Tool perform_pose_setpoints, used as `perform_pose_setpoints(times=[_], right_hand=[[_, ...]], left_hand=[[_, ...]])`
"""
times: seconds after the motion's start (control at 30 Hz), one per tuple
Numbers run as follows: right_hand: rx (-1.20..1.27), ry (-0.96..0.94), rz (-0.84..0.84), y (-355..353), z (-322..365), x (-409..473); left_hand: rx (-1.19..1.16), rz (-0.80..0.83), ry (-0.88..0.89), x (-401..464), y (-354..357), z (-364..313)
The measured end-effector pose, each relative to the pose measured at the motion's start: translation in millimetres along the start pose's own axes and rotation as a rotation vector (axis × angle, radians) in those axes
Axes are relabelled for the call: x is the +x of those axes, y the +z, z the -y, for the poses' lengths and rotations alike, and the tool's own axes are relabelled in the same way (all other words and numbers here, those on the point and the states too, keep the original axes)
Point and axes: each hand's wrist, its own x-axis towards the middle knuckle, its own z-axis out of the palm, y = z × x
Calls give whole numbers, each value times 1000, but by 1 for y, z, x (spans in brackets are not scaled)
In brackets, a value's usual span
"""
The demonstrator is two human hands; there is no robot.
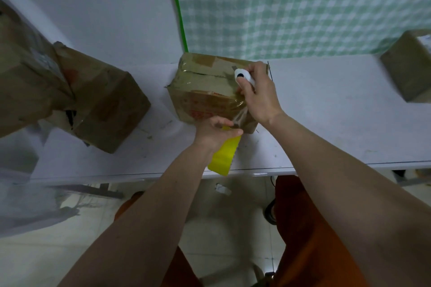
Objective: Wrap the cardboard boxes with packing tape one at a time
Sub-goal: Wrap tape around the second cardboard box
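A small cardboard box (205,91) with red print and shiny clear tape over it stands in the middle of the white table (326,112). My left hand (215,131) grips a yellow roll of packing tape (224,157) at the box's near lower edge. A strip of clear tape runs from the roll up onto the box. My right hand (258,98) rests against the box's right side and holds a small white tool with a black spot (242,77) at the top right corner.
Two larger worn cardboard boxes (98,98) lie at the left of the table, one leaning on the other. Another box (410,65) sits at the far right. A green checked cloth (303,7) hangs behind. The table's front edge runs just below my left hand.
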Motion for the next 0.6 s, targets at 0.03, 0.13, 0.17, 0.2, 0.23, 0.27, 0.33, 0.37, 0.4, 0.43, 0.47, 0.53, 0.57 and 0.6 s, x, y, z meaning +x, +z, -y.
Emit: perform_pose_setpoints(times=[0.03,0.13,0.17,0.2,0.23,0.27,0.33,0.37,0.4,0.43,0.47,0.53,0.57,0.6], right_hand=[[8,0,4,0,0,0],[33,14,24,-1,2,1],[66,26,30,-2,3,2],[100,33,31,-4,4,3],[129,29,24,-6,6,2],[150,14,4,-8,7,-1],[182,-24,-66,-12,9,-14],[180,-41,-108,-14,9,-23],[157,-54,-147,-15,6,-33],[127,-59,-172,-15,3,-43],[98,-50,-185,-15,-1,-51],[57,-11,-189,-15,-10,-64],[33,0,-190,-15,-13,-67],[3,-1,-187,-14,-16,-70]], left_hand=[[9,-7,37,0,0,-1],[-52,10,102,0,1,-7],[-78,16,101,0,1,-8],[-98,14,102,0,2,-9],[-105,7,105,-1,2,-10],[-110,-6,113,0,3,-10],[-128,-39,147,0,5,-11],[-130,-54,172,0,6,-12],[-120,-64,196,1,7,-12],[-104,-70,214,2,8,-12],[-90,-71,226,2,9,-13],[-80,-72,233,2,8,-12],[-70,-73,235,3,7,-12],[-57,-71,234,3,6,-11]])
